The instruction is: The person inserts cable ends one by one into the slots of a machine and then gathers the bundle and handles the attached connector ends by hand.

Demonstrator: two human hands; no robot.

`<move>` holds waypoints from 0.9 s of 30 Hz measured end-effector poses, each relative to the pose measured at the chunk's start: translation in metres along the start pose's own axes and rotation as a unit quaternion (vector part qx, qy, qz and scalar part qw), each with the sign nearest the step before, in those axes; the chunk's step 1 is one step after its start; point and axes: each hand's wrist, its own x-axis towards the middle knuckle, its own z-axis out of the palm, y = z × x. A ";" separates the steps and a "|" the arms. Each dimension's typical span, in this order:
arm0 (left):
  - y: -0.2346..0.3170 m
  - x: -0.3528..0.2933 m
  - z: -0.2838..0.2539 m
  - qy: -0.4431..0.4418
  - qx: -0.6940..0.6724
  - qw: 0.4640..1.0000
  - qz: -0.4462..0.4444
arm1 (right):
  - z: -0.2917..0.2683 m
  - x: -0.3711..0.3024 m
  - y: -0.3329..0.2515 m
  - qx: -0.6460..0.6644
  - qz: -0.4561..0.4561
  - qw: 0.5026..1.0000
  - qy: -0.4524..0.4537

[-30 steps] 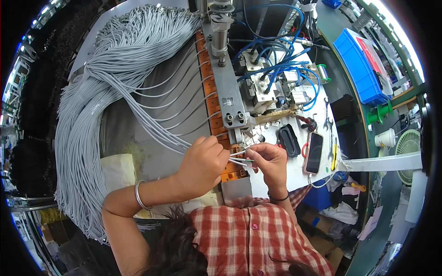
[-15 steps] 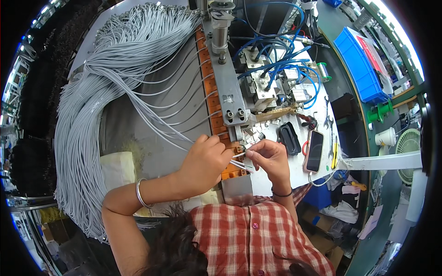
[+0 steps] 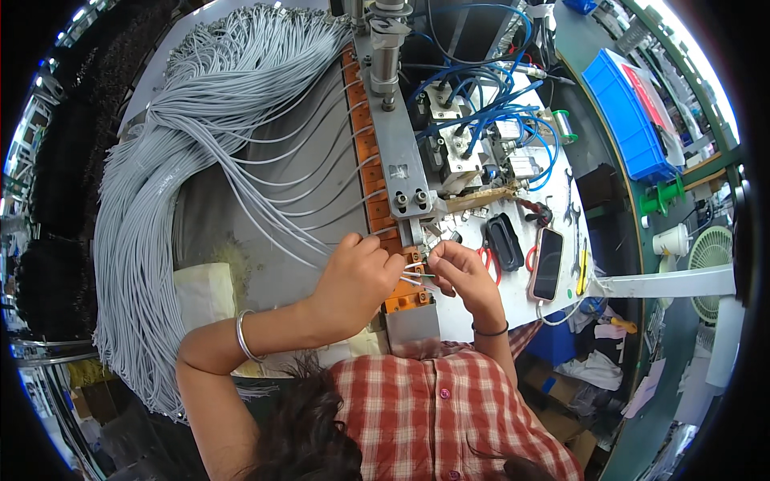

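Observation:
Several thin grey cables (image 3: 309, 240) run from the left into my left hand (image 3: 361, 280), which is closed round them over the near end of a long orange fixture (image 3: 370, 164). Their cut ends (image 3: 411, 274) fan out to the right past its fingers, one showing a bit of green. My right hand (image 3: 469, 280) is closed in a pinch at the tip of the uppermost cable end, just right of the fixture. Its fingertips hide the very tip. Farther up the fixture, single grey cables lie spaced out in its slots.
A large bundle of grey cables (image 3: 136, 208) drapes over the left side. A metal bar (image 3: 393, 144) with bolts flanks the fixture. To the right are blue air tubes (image 3: 489, 112), a black tray (image 3: 504, 242), red-handled scissors (image 3: 491, 264), a phone (image 3: 549, 264) and wrenches (image 3: 569, 204).
My right hand has shifted slightly, its fingers curling in closer at the cable tip. The cable ends have spread apart, and more of the red handle shows. My left hand stays nearly still.

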 end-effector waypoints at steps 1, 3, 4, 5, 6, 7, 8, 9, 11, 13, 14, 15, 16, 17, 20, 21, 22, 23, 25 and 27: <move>0.000 0.000 0.002 -0.006 0.006 1.000 0.003 | -0.003 0.001 0.000 0.010 0.020 1.000 -0.014; -0.002 -0.001 0.005 -0.012 0.013 1.000 0.005 | -0.004 0.003 0.003 0.019 0.041 0.999 -0.028; -0.002 0.000 0.005 0.009 0.014 1.000 0.011 | -0.001 0.003 0.006 -0.021 -0.007 1.000 0.008; -0.003 0.001 0.005 0.030 0.016 0.999 0.017 | 0.003 0.003 0.008 -0.061 -0.055 0.996 0.044; -0.003 0.001 0.005 0.051 0.018 0.998 0.024 | 0.007 0.002 0.009 -0.101 -0.102 0.986 0.079; -0.003 0.002 0.005 0.051 0.018 0.998 0.024 | 0.008 -0.001 0.008 -0.101 -0.103 0.986 0.080; -0.003 0.003 0.003 0.050 0.003 0.998 0.022 | 0.011 -0.006 0.003 -0.089 -0.117 0.987 0.064; -0.002 0.002 0.002 0.050 -0.010 0.999 0.018 | 0.016 -0.012 -0.004 -0.077 -0.131 0.987 0.047; -0.002 0.002 0.001 0.050 -0.023 0.998 0.015 | 0.021 -0.015 -0.011 -0.066 -0.146 0.987 0.028; -0.003 0.002 0.001 0.072 -0.022 0.996 0.038 | 0.023 -0.016 -0.015 -0.079 -0.136 0.986 0.056; -0.002 0.002 0.001 0.083 -0.022 0.995 0.050 | 0.023 -0.017 -0.016 -0.086 -0.131 0.985 0.071; -0.002 0.002 0.000 0.084 -0.022 0.995 0.051 | 0.022 -0.017 -0.014 -0.086 -0.132 0.985 0.071; 0.000 0.002 -0.003 0.070 -0.015 0.996 0.045 | 0.020 -0.017 -0.010 -0.078 -0.137 0.984 0.079; 0.001 0.002 -0.006 0.055 -0.009 0.998 0.039 | 0.018 -0.017 -0.006 -0.070 -0.141 0.984 0.086; 0.001 0.001 -0.007 0.037 -0.005 0.999 0.031 | 0.019 -0.017 -0.005 -0.054 -0.152 0.982 0.095; 0.001 0.001 -0.006 0.034 -0.008 0.999 0.029 | 0.021 -0.016 -0.004 -0.046 -0.159 0.982 0.096; 0.000 0.001 -0.006 0.030 -0.010 0.999 0.027 | 0.022 -0.016 -0.004 -0.037 -0.166 0.981 0.097; -0.001 0.000 -0.004 0.031 -0.012 0.999 0.027 | 0.022 -0.016 -0.005 -0.039 -0.165 0.981 0.098; -0.001 0.002 -0.002 0.062 -0.013 0.997 0.031 | 0.014 -0.018 -0.008 0.038 -0.109 0.993 0.026; -0.001 0.003 -0.003 0.078 -0.013 0.996 0.032 | 0.014 -0.019 -0.011 0.076 -0.080 0.994 -0.012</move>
